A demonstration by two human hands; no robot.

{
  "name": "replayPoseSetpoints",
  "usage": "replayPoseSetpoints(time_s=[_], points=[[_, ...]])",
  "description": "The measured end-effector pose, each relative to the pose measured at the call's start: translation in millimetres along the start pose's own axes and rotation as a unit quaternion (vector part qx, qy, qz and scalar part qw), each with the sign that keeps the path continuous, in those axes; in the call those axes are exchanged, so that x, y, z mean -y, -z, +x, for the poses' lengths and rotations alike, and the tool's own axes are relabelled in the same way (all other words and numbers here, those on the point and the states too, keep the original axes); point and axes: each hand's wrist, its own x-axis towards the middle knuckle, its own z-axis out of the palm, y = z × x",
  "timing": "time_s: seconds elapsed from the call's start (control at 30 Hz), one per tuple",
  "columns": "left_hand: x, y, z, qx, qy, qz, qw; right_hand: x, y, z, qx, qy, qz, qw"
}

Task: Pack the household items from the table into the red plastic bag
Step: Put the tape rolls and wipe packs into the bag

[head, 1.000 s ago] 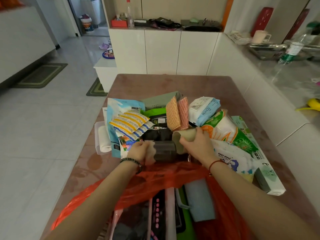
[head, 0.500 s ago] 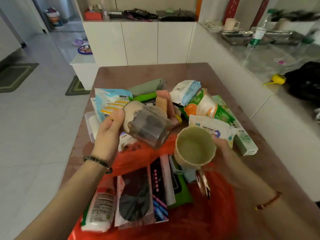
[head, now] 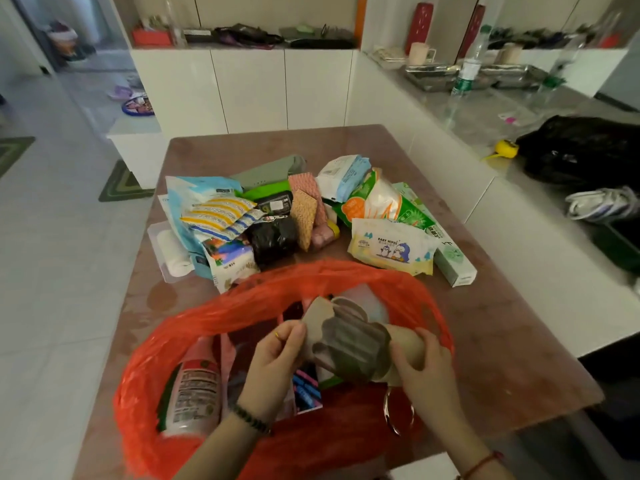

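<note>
A ribbed grey-brown cup [head: 349, 344] and a beige cup [head: 407, 348] are held together over the open mouth of the red plastic bag [head: 145, 368], which is spread at the near edge of the brown tabletop [head: 485, 334]. The left hand [head: 273, 358] is closed in a pinch grip on the ribbed cup's pale rim, fingertips touching it at the upper left. The right hand [head: 422, 372] is wrapped around the beige cup, thumb across its side; a metal ring [head: 398, 410] hangs just below that grip. The two cups are pressed end to end, tilted, between the two hands.

Beneath the left grip, inside the bag, a pink-labelled bottle [head: 195, 386] is seen lying against the bag's left wall, with flat packets [head: 306, 386] beside it. The bag's far rim arches just beyond both grips, and open room remains within it under the cups.

Past that rim, the unpacked items are heaped mid-tabletop: a baby-wipes pack [head: 391, 247] ahead of the right grip, a long green box [head: 450, 258] lying to its right toward the tabletop's right edge, striped scouring pads [head: 218, 213] ahead of the left grip, a black packet [head: 273, 240] between. Bare tabletop is left to the right of the right grip and along the far edge. White cabinets [head: 249, 88] stand well beyond.
</note>
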Motion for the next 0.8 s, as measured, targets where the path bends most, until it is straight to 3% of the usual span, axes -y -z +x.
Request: replayPoseSetpoints(time_s=[0.2, 0.33, 0.53, 0.63, 0.7, 0.8], points=[[32, 4, -23, -0.082, 0.008, 0.032, 0.996, -10, -9, 0, -0.002, 0.081, -0.154, 0.985], [50, 0, -41, -0.127, -0.005, 0.065, 0.99, -28, 6, 9, 0.07, 0.144, -0.242, 0.957], [65, -15, -61, -0.153, -0.052, 0.161, 0.974, -50, 44, 19, 0.203, 0.227, -0.416, 0.857], [73, -21, -65, -0.183, -0.074, 0.194, 0.961, -61, 60, 28, 0.161, 0.33, -0.477, 0.799], [76, -22, -68, -0.171, -0.072, 0.247, 0.951, -63, 71, 34, 0.126, 0.412, -0.464, 0.774], [79, -18, -72, -0.144, -0.053, 0.342, 0.927, -70, 82, 53, 0.185, 0.491, -0.426, 0.737]])
